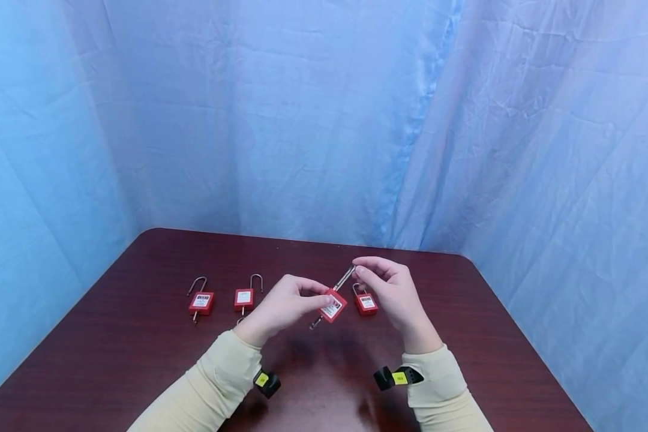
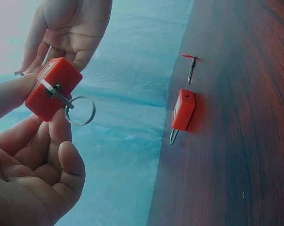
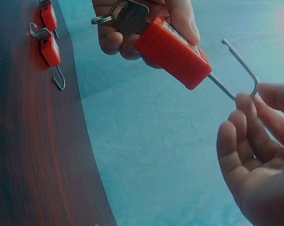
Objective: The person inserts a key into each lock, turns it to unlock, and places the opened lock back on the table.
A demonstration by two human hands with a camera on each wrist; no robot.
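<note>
Grip, left: my left hand grasps the red padlock by its body, fingers and thumb curled round it, above the table near its middle.
Grip, right: my right hand pinches the bend of the shackle between fingertips; the free end stands clear of the body, so this lock is open.
Key: a key sits in the bottom of the held lock with a split ring hanging from it.
Progress, as I judge it: the held lock is unlocked and its shackle drawn out. On the table, the far-left padlock and the second padlock lie with shackles raised, seemingly open too. The small padlock just right of my hands has its shackle low and looks closed, likely left to do.
Labels: each lock carries a white sticker on its red face; the print is too small and blurred to read, and I see no brand.
Wrists: black cameras with yellow tags are strapped over cream sleeves.
Backdrop: blue cloth hangs behind and at both sides.
</note>
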